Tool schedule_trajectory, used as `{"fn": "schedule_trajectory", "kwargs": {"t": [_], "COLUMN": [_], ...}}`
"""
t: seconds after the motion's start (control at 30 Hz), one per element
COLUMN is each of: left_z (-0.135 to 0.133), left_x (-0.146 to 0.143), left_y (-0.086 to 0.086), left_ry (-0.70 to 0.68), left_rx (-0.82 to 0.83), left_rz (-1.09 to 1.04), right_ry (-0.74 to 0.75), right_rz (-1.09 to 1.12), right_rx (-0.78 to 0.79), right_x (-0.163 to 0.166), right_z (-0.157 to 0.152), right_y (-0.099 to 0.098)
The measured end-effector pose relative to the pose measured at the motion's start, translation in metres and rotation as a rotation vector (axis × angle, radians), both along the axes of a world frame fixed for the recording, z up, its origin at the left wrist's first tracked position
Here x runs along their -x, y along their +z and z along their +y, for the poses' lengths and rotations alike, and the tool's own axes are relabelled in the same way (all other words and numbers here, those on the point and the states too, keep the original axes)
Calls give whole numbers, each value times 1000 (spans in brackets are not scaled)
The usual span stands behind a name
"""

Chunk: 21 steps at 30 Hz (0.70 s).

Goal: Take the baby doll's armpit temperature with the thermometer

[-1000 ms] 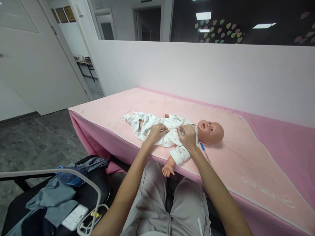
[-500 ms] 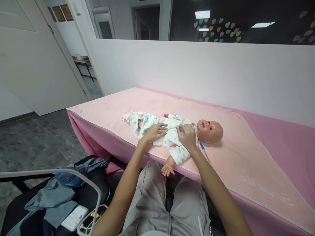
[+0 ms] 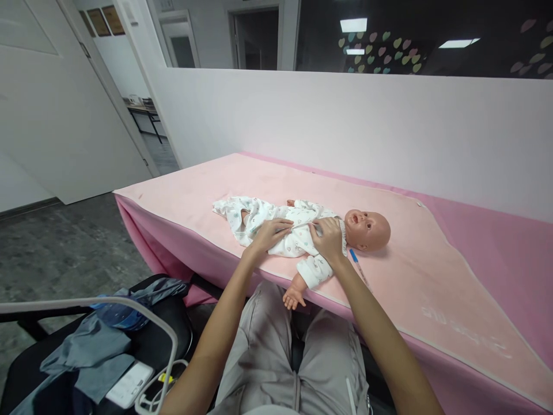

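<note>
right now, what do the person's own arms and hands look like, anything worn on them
The left hand and right hand are bare, with no gloves visible. The forearms show no sleeves or wristbands. Below are light grey trousers.

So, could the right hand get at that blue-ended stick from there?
Probably yes: the blue-ended stick lies near the right hand, its blue end uncovered, though that hand would first have to leave the doll's clothes.
</note>
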<state>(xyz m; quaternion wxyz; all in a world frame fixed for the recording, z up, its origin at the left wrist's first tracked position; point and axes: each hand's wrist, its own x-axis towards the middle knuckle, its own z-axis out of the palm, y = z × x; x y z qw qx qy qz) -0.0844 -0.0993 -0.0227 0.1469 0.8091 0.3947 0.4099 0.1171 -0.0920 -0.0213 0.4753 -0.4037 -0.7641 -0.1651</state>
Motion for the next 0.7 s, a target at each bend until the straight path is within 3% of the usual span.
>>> {"fn": "schedule_trajectory", "kwargs": {"t": [0.37,0.7], "left_z": [-6,-7], "left_x": [-2,0], "left_y": [3,2], "left_ry": [32,-19], "left_rx": [70,211], "left_rz": [-104,-254], "right_ry": [6,5], "right_rz": [0,-5], "right_rx": [2,18], "right_x": [0,-1], "right_z": [0,1], "right_y": [0,-1]}}
